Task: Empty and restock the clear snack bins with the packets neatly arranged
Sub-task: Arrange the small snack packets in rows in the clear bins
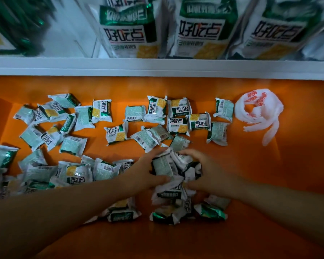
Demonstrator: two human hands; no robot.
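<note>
Orange tabletop (297, 165) carries scattered snack packets (118, 134), spread leftward from a crumpled white plastic bag (258, 109). Left of that bag and nearer the person, the left hand (144, 172) and right hand (208, 171) both curl around a bundle of packets (166, 167) squeezed between them.
</note>
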